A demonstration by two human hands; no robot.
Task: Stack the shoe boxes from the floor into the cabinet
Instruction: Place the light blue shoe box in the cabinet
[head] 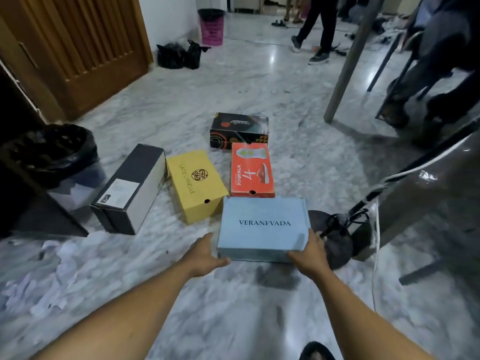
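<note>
head view: left hand (205, 253) and right hand (310, 255) each wrap a near corner of the blue box (262, 224), which lies on the floor (220, 307) with the red box (252, 170) at its far edge. this is likely a two-sided grip for lifting.

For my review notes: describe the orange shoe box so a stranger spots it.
Shoe boxes cluster on the grey marble floor. The orange cardboard shoe box sits between the black patterned box beyond and the pale blue box nearer. Only it shows a large 4.
</note>
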